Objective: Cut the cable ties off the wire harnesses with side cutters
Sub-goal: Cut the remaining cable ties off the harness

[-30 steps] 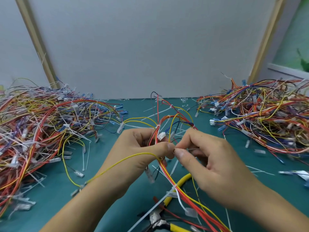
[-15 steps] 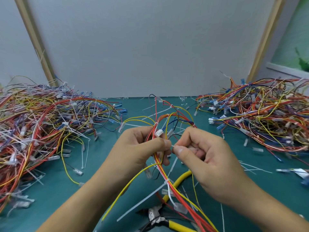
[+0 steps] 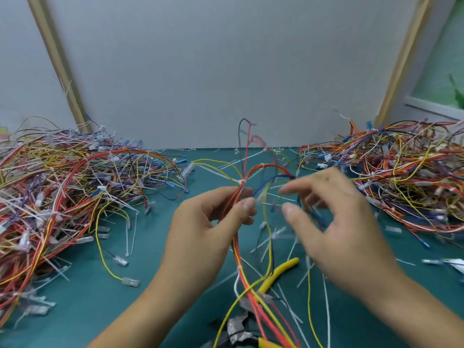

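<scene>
My left hand (image 3: 208,227) grips a wire harness (image 3: 253,172) of red, orange, yellow and blue wires, pinching the bundle between thumb and fingers above the green mat. A white cable tie (image 3: 241,182) still wraps the bundle just above my fingers. My right hand (image 3: 334,222) hovers beside it to the right, blurred, with fingers spread and nothing held. The yellow-handled side cutters (image 3: 278,275) lie on the mat below and between my hands, partly under the trailing wires.
A big heap of harnesses (image 3: 57,197) covers the left of the green mat (image 3: 100,297). Another heap (image 3: 401,179) lies at the right. Cut white tie scraps (image 3: 130,234) litter the mat. A grey board (image 3: 226,71) stands behind.
My right hand has let go of the bundle and moved away to the right, its fingers spreading. My left hand keeps its grip; the harness has swung slightly.
</scene>
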Demonstrator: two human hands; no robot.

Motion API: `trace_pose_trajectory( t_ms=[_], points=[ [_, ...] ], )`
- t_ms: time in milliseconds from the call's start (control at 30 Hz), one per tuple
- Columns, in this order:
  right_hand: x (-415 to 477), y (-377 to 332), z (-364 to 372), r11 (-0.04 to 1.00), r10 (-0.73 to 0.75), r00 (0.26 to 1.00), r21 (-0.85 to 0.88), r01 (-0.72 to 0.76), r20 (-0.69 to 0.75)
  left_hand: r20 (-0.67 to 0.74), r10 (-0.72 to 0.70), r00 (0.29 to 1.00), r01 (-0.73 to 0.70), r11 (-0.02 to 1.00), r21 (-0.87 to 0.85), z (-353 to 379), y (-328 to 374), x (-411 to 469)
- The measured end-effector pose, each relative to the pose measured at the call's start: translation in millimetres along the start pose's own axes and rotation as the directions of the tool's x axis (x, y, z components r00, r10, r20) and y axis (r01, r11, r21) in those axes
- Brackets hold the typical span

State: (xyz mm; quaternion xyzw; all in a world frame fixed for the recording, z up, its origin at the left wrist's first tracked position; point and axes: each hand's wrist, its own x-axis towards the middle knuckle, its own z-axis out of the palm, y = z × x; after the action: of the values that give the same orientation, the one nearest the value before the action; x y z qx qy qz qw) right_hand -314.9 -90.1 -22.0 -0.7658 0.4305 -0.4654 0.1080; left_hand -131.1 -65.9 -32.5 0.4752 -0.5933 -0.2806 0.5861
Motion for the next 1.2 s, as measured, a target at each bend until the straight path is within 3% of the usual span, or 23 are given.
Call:
trace_pose_trajectory(
  t_ms=[67, 133, 267, 500, 567, 633, 700, 767, 833, 1200],
  points=[
    [0, -5, -3, 0.997, -0.075, 0.992, -0.007, 0.075, -0.105, -0.045, 0.140, 0.989, -0.130, 0.975, 0.180, 2, 0, -4],
    [-2, -11, -1, 0.991, -0.088, 0.991, 0.090, 0.097, -0.097, -0.047, 0.283, 0.958, -0.260, 0.924, 0.281, 5, 3, -6],
    [-5, -14, 7, 0.916, 0.050, 0.998, 0.397, -0.057, 0.028, -0.003, 0.437, 0.899, -0.402, 0.830, 0.386, 12, 2, -12],
    [-4, -10, 8, 0.766, 0.235, 0.963, 0.585, -0.266, 0.129, 0.223, 0.564, 0.795, -0.568, 0.564, 0.600, 7, -2, -9],
    [-3, -9, 7, 0.749, 0.247, 0.957, 0.597, -0.289, 0.153, 0.178, 0.538, 0.824, -0.546, 0.669, 0.505, 4, -2, -9],
    [-4, -11, 7, 0.736, 0.269, 0.950, 0.601, -0.311, 0.161, 0.066, 0.408, 0.911, -0.408, 0.864, 0.296, 4, -1, -7],
    [-5, -13, 9, 0.719, 0.287, 0.942, 0.612, -0.331, 0.172, 0.014, 0.234, 0.972, -0.234, 0.972, 0.027, 6, 0, -5],
    [-7, -16, 11, 0.715, 0.289, 0.938, 0.607, -0.346, 0.193, 0.003, 0.153, 0.988, -0.151, 0.976, -0.156, 7, 0, -4],
    [-8, -16, 14, 0.713, 0.308, 0.926, 0.592, -0.376, 0.217, 0.015, 0.130, 0.991, -0.124, 0.966, -0.225, 8, -1, -5],
    [-8, -13, 16, 0.511, 0.392, 0.819, 0.641, -0.573, 0.419, 0.097, 0.159, 0.982, -0.130, 0.957, -0.258, 7, -4, -5]
  ],
)
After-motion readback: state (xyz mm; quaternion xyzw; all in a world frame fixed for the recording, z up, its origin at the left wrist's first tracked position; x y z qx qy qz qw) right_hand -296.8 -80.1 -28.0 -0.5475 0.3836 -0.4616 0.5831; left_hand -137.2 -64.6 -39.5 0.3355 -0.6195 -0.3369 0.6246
